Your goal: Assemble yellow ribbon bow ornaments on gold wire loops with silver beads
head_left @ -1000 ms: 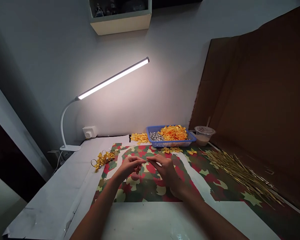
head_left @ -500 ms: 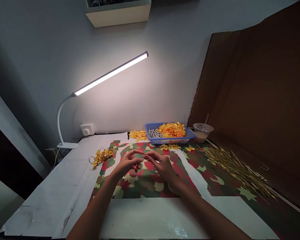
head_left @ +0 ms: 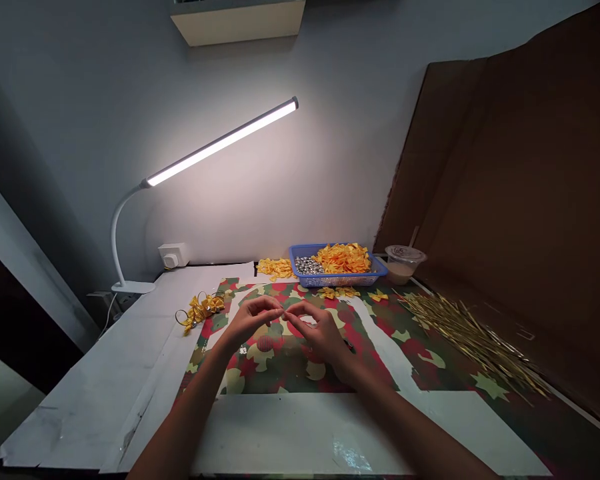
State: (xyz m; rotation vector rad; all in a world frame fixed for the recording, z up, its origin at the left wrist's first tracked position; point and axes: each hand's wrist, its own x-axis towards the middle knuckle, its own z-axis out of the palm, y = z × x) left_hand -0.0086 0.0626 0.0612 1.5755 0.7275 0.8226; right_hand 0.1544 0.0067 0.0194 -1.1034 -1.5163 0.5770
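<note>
My left hand (head_left: pixel 253 318) and my right hand (head_left: pixel 317 327) meet fingertip to fingertip above the patterned sheet (head_left: pixel 300 367). Both are closed in a pinch, thumb against forefinger. Whatever they hold is too small to make out; a faint thin line hangs just below the fingertips. Left of my hands lies a bunch of gold ribbon bows (head_left: pixel 200 311) with round silver bells and wire loops. Beyond my right hand, a few loose yellow bows (head_left: pixel 339 293) rest in front of a blue basket (head_left: pixel 337 281).
Inside the basket are silver bells (head_left: pixel 309 266) and a heap of yellow bows (head_left: pixel 347 259); more bows (head_left: pixel 275 268) lie beside it. A lidded cup (head_left: pixel 403 263) stands right of it. Gold twist ties (head_left: pixel 475 337) spread along the cardboard (head_left: pixel 510 200). A lamp (head_left: pixel 225 140) shines at left.
Both hands have turned slightly and their fingertips have come together in front of me. The left fingers, curled below before, are now straighter. The view has shifted a little.
</note>
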